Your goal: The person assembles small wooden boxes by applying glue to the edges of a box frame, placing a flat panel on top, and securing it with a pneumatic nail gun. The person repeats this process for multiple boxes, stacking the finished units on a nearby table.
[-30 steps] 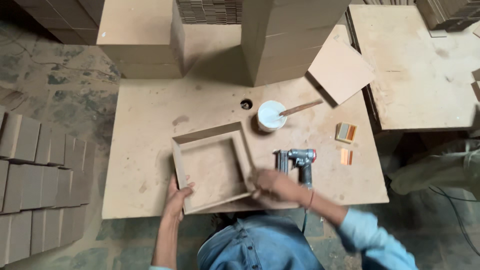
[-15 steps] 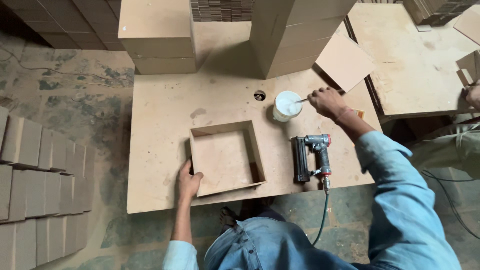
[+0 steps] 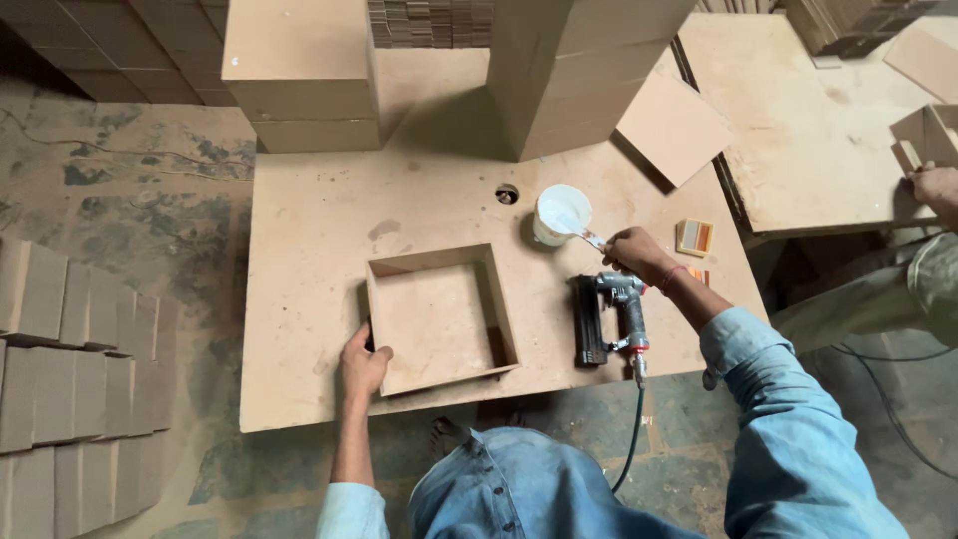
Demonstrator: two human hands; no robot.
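Head view over a workshop: a stained concrete floor spreads to the left of the fibreboard surface, with rows of cut board pieces laid out on it. A second worktable stands to the right of the surface, where another person's hand rests at its far edge. Two tall stacks of board rise along the surface's far side, and a loose square panel lies beside the right stack. Near the middle of the surface sits an open square wooden box frame. The person's left hand grasps its near left corner. Just right of the frame lies a black pneumatic nail gun, its hose dropping off the surface's near edge. Beyond the gun stands a white glue pot. The right hand, closed around the handle of a brush, holds its tip at the pot's rim. A small orange block lies to the right of the pot.
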